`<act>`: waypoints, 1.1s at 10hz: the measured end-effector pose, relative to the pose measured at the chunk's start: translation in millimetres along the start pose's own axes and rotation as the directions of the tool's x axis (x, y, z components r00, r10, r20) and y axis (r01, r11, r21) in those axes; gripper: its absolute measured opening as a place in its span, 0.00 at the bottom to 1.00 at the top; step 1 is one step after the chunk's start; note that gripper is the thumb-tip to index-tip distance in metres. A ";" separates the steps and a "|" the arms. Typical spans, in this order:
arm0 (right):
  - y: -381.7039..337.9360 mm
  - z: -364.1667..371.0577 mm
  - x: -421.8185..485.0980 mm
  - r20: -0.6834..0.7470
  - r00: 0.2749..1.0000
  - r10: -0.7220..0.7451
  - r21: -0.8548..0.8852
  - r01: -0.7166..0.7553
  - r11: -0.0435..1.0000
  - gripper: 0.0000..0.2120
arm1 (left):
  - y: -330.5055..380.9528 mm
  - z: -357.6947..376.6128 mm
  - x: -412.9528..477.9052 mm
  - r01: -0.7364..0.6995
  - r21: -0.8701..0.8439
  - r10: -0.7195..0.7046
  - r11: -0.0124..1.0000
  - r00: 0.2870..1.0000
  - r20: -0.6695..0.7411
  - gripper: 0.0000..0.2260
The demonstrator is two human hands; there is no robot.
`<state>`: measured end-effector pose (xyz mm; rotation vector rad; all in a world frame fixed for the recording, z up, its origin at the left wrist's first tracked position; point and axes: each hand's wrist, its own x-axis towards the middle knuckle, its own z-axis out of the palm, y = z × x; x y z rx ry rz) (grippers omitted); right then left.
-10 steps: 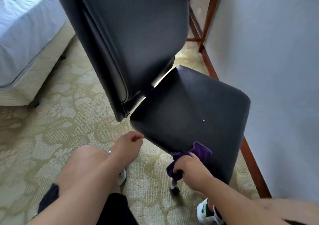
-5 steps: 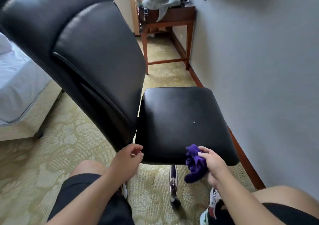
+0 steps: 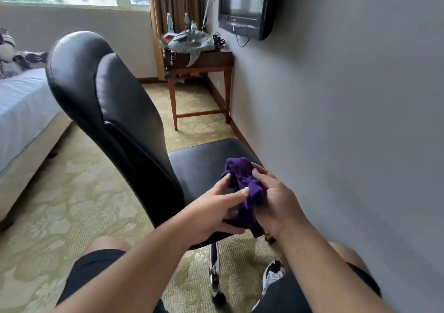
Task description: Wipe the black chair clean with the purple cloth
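The black chair (image 3: 115, 111) stands in front of me, its tall padded back to the left and its seat (image 3: 197, 161) toward the grey wall on the right. Over the near edge of the seat I hold the bunched purple cloth (image 3: 245, 185) between both hands. My right hand (image 3: 276, 204) grips its right side, with the thumb on the top of the cloth. My left hand (image 3: 216, 214) has its fingers spread and touches the cloth's left side with thumb and fingertips. The lower end of the cloth hangs down between my palms.
A bed (image 3: 21, 111) with white sheets lies at the left. A wooden side table (image 3: 199, 72) with bottles and a grey bag stands by the far wall under a wall-mounted TV (image 3: 245, 2). The chair's chrome leg (image 3: 215, 269) and my shoe (image 3: 271, 274) are on the patterned carpet.
The view has tilted up from the seat to the room. My right hand lifted the cloth from the seat's front edge. My left hand left the seat corner and came over to the cloth.
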<state>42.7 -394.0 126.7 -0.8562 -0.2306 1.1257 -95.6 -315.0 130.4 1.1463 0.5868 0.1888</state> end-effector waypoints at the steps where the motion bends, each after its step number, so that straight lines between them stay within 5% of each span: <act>1: -23.4 -1.3 -23.3 0.020 0.990 -0.140 -0.159 0.142 0.977 0.16 | 9.6 36.9 0.0 -0.094 -0.074 0.088 0.993 0.993 -0.078 0.14; 3: -40.2 -31.8 -60.9 0.172 0.982 -0.083 -0.582 0.169 0.795 0.36 | 11.3 67.4 -3.3 -0.102 -0.115 0.089 0.988 0.990 -0.111 0.07; 4: -34.0 -47.2 -67.7 0.157 0.982 -0.105 -0.671 0.184 0.718 0.27 | 4.4 66.4 -4.9 -0.095 0.056 0.102 0.994 0.985 -0.139 0.07; 6: -14.2 -59.9 -38.8 -0.163 0.973 -0.163 -0.732 -0.009 0.681 0.13 | -0.3 4.2 2.4 -0.055 0.494 0.250 0.868 0.907 -0.338 0.05; 7: -2.8 -53.4 -12.6 -0.259 0.963 -0.073 -0.730 -0.146 0.668 0.16 | 1.7 -38.2 2.1 -0.018 0.472 0.280 0.881 0.824 -0.492 0.07; 9: 19.4 -10.7 41.9 -0.299 0.951 0.078 -0.784 -0.291 0.548 0.12 | -6.0 -66.3 2.3 0.006 0.553 0.339 0.833 0.785 -0.519 0.16; 10: 11.6 18.1 71.0 -0.191 0.977 0.097 -0.649 -0.200 0.734 0.17 | -4.8 -73.8 -3.0 0.029 0.595 0.353 0.803 0.782 -0.513 0.17; 11: -2.1 32.1 88.6 -0.028 0.993 0.118 -0.432 -0.118 0.894 0.40 | -0.2 -81.1 -8.3 0.029 0.571 0.348 0.820 0.767 -0.539 0.18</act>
